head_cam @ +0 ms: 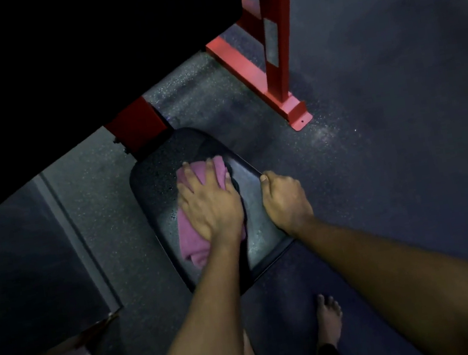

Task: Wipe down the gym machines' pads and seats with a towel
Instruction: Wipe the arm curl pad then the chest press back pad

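Observation:
A black padded seat of a red-framed gym machine lies low in the middle of the head view. A pink towel is bunched on its top. My left hand lies flat on the towel with fingers spread, pressing it onto the seat. My right hand grips the seat's right edge, fingers curled over the rim and thumb on top. The seat surface looks damp and speckled left of the towel.
A large black pad fills the upper left. Red frame posts and a red floor foot stand behind the seat to the right. Dark speckled rubber floor surrounds everything. My bare feet stand below the seat. A grey panel sits at left.

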